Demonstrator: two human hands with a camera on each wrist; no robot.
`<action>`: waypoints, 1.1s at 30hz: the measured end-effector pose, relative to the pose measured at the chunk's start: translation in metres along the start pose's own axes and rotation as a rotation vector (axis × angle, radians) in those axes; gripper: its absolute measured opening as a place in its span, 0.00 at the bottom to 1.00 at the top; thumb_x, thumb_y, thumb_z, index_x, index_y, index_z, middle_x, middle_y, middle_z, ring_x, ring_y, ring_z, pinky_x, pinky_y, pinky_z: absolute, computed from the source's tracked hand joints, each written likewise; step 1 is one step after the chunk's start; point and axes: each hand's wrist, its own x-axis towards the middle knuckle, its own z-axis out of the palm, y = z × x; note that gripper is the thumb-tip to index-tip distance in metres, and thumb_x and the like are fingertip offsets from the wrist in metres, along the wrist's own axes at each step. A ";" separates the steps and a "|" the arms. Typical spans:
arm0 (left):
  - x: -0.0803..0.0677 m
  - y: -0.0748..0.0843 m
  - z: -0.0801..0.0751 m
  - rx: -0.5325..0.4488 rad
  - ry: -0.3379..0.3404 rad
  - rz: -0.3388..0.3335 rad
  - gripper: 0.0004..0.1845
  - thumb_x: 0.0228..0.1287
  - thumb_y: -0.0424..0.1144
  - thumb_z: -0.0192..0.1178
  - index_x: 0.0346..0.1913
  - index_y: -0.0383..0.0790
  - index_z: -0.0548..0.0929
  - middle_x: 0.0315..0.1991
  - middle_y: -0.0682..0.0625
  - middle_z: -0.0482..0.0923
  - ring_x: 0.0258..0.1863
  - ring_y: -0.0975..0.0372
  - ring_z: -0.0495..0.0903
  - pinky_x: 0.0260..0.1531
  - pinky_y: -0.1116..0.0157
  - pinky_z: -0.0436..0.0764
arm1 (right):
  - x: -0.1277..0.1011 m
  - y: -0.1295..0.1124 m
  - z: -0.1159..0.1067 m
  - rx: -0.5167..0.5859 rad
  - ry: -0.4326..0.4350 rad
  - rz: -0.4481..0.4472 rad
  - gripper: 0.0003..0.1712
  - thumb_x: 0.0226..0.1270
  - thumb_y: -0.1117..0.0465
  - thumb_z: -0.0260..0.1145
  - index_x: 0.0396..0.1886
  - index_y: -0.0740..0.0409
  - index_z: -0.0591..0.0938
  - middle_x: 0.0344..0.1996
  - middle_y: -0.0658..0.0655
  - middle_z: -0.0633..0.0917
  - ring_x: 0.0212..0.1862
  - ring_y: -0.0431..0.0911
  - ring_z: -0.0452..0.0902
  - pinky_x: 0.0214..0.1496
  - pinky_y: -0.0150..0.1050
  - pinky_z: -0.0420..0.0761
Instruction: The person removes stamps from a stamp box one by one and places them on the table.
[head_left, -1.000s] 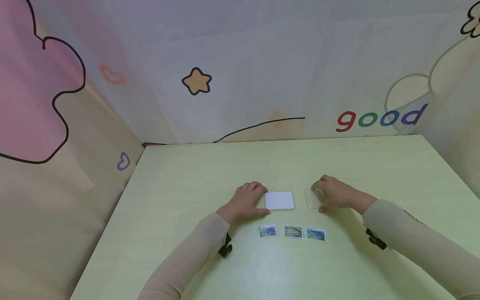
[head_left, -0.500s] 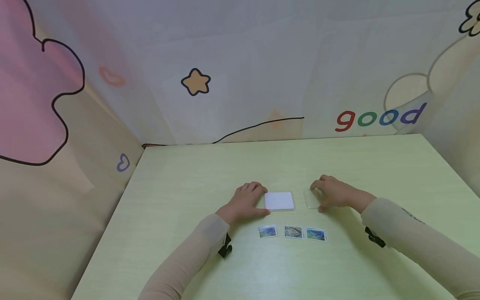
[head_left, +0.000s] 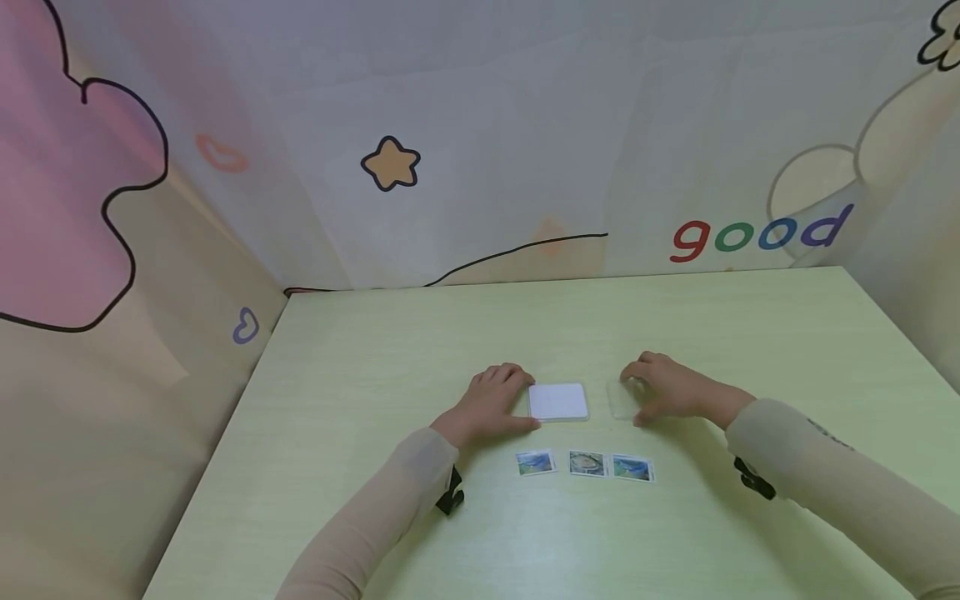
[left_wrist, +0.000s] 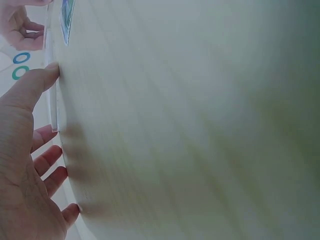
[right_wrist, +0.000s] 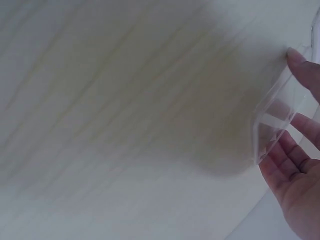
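Observation:
A flat clear plastic box with a white top face, perhaps holding a stack of cards, lies mid-table in the head view. My left hand holds it at its left end, thumb by the near corner and index finger by the far corner; the other fingertips rest on the table in the left wrist view. To the right, my right hand grips a clear plastic lid between thumb and fingers. In the right wrist view the transparent lid stands near the tabletop; whether it touches is hard to tell.
Three small picture cards lie in a row nearer to me: a left card, a middle card and a right card. The pale table meets a printed cloth wall at the back.
Hardly anything differs. My right hand and the clear lid have shifted very slightly to the left; my left hand and the box keep their place.

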 end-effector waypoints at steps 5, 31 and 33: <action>0.001 -0.001 0.001 0.004 -0.001 -0.001 0.33 0.59 0.59 0.61 0.63 0.46 0.69 0.64 0.49 0.64 0.64 0.55 0.62 0.64 0.52 0.62 | 0.000 0.002 0.005 0.016 0.004 0.006 0.36 0.44 0.56 0.79 0.53 0.65 0.76 0.43 0.60 0.75 0.45 0.52 0.70 0.52 0.51 0.74; 0.001 -0.002 0.002 -0.002 0.003 -0.004 0.34 0.58 0.59 0.61 0.64 0.47 0.68 0.64 0.50 0.64 0.64 0.55 0.62 0.64 0.52 0.61 | -0.001 -0.002 0.002 0.002 0.011 -0.064 0.34 0.45 0.57 0.78 0.52 0.64 0.76 0.46 0.60 0.77 0.48 0.54 0.70 0.52 0.52 0.74; 0.001 -0.002 0.002 -0.001 0.004 -0.003 0.34 0.58 0.59 0.61 0.64 0.47 0.68 0.64 0.50 0.64 0.64 0.55 0.62 0.64 0.52 0.61 | 0.000 -0.003 0.002 -0.013 0.012 -0.077 0.34 0.44 0.57 0.78 0.51 0.64 0.76 0.46 0.60 0.77 0.48 0.54 0.70 0.53 0.52 0.73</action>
